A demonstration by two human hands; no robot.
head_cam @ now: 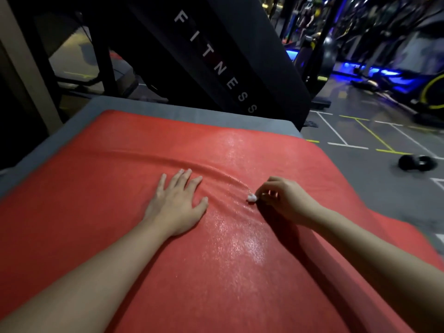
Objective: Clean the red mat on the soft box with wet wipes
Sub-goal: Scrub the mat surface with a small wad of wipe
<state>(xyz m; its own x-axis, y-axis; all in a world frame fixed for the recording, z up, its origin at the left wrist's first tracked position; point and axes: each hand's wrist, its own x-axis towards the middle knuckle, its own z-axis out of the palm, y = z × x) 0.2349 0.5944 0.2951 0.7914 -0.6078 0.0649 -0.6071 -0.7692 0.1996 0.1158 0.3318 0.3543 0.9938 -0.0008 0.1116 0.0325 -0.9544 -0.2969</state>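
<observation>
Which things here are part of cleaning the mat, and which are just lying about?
Part of the job: red mat, grey soft box under it, small white wipe, right hand pinching the wipe, left hand pressing flat on the mat.
Just lying about: black dumbbell-like object on the floor, black FITNESS panel, gym machines behind.

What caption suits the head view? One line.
Left hand flat on the wrinkled red mat; right hand pinches a small white wipe against it.

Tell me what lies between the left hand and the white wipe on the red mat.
Nothing but the red mat: in the head view, a wet, glossy, wrinkled strip runs between the left hand and the wipe pinched by the right hand.
</observation>
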